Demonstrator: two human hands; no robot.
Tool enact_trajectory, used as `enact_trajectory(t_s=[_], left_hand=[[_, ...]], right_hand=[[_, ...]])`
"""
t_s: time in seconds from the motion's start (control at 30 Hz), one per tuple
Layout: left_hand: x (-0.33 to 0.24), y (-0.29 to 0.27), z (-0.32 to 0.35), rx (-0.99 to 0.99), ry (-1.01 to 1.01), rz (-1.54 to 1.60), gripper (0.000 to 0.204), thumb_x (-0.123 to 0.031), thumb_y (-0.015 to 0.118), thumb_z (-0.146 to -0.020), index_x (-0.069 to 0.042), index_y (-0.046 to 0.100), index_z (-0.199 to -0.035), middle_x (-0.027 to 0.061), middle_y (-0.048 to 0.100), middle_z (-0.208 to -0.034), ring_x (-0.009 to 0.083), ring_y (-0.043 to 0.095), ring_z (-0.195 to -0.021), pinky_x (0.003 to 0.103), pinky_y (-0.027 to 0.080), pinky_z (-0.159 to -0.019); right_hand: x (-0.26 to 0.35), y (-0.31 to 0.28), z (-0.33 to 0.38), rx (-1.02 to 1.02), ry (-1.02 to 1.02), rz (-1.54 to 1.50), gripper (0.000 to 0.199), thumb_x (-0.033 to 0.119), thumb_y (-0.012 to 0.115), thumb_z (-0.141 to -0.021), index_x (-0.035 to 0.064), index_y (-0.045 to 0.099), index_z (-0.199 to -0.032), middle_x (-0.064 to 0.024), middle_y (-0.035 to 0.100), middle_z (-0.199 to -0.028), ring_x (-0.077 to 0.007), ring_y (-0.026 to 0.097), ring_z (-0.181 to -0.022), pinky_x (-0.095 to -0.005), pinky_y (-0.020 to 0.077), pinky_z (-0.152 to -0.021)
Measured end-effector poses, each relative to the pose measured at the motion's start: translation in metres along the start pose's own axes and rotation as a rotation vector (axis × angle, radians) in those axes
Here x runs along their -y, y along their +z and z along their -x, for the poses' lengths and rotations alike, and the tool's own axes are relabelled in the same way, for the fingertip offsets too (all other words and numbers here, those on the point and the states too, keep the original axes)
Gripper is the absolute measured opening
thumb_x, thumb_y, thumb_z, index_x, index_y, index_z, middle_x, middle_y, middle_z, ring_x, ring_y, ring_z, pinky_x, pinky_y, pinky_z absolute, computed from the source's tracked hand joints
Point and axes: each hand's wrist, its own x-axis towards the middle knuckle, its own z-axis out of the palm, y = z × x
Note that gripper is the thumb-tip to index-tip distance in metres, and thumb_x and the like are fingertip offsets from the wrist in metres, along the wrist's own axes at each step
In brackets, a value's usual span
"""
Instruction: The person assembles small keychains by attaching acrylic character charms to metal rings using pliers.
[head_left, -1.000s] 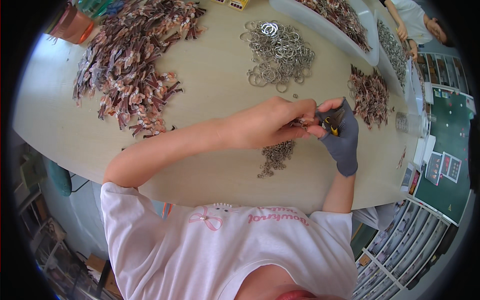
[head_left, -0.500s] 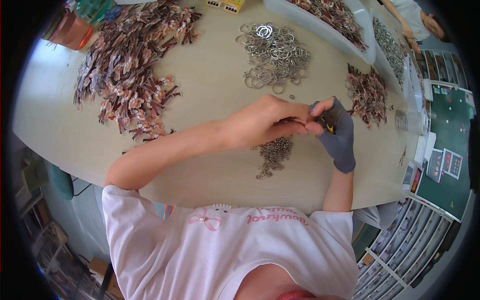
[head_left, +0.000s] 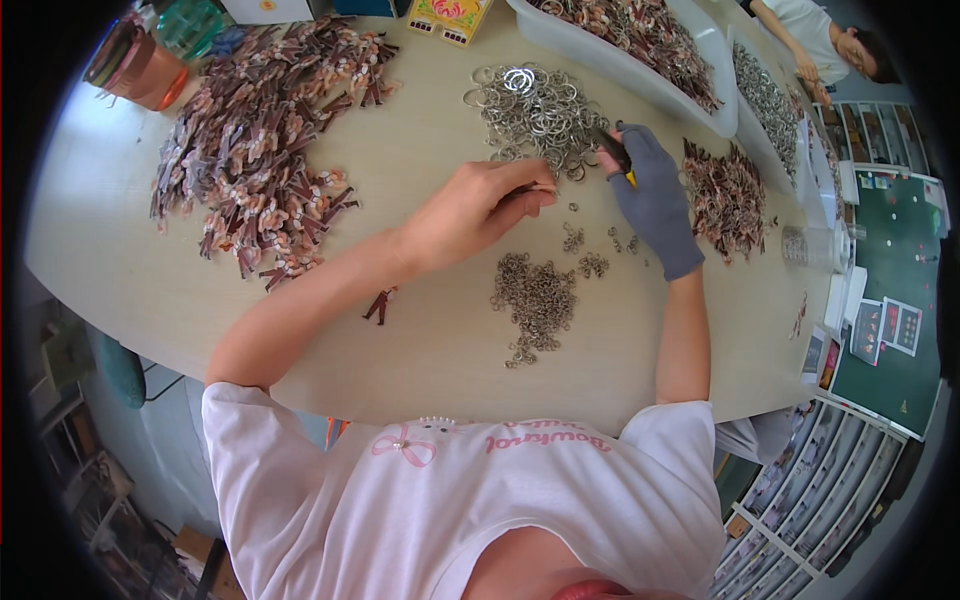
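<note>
My left hand [head_left: 490, 205] is closed in a pinch over the middle of the table; whatever lies between its fingertips is mostly hidden. In a grey fingerless glove, my right hand [head_left: 650, 190] grips dark pliers [head_left: 617, 152] with a bit of yellow on the handle. Their tip is at the right edge of a pile of silver key rings [head_left: 540, 110]. Nearer me lies a heap of small metal links [head_left: 535, 305], with several loose ones around it. One flat figure-shaped charm [head_left: 379, 305] lies alone beside my left forearm.
A large heap of figure-shaped charms [head_left: 255, 140] covers the table's left side. On the right lies a smaller charm pile [head_left: 728, 195]. Translucent bins [head_left: 722, 118] stand behind it. Cups [head_left: 150, 75] are at the far left; another person [head_left: 815, 45] sits at the far right.
My hands, together before, are now apart. The right has moved with the pliers away to the key rings; the left has drawn back leftward. The link heap and lone charm are now uncovered.
</note>
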Motion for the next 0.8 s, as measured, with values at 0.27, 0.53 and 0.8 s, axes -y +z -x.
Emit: enact_trajectory(t_s=[0.27,0.53,0.8], left_hand=[[-0.002,-0.001,0.002,0.015,-0.086,-0.017,0.009,-0.005,0.059,-0.093,0.001,0.058,-0.099,0.0084,0.065,-0.082,0.0163,0.068,-0.078,0.030,0.053,-0.070],[0.001,0.004,0.006,-0.049,-0.145,0.088,0.008,-0.006,0.059,-0.092,-0.001,0.058,-0.098,0.0077,0.064,-0.075,0.0163,0.063,-0.068,0.030,0.049,-0.064],[-0.002,0.000,0.007,-0.055,-0.175,0.091,0.009,-0.005,0.059,-0.093,0.001,0.060,-0.099,0.0067,0.065,-0.079,0.0127,0.065,-0.074,0.028,0.052,-0.067]], right_hand=[[0.052,-0.025,0.009,0.187,0.416,-0.844,0.012,0.013,0.050,-0.098,0.0023,0.054,-0.101,-0.0005,0.057,-0.083,-0.0067,0.049,-0.079,-0.0239,0.0433,-0.076],[0.065,-0.034,0.011,0.197,0.407,-0.900,0.012,0.012,0.051,-0.098,0.0019,0.054,-0.104,-0.0024,0.059,-0.086,-0.0074,0.053,-0.083,-0.0242,0.0435,-0.080],[0.067,-0.035,0.013,0.225,0.412,-0.895,0.013,0.013,0.051,-0.098,0.0021,0.053,-0.105,-0.0024,0.059,-0.087,-0.0077,0.054,-0.084,-0.0245,0.0437,-0.081]])
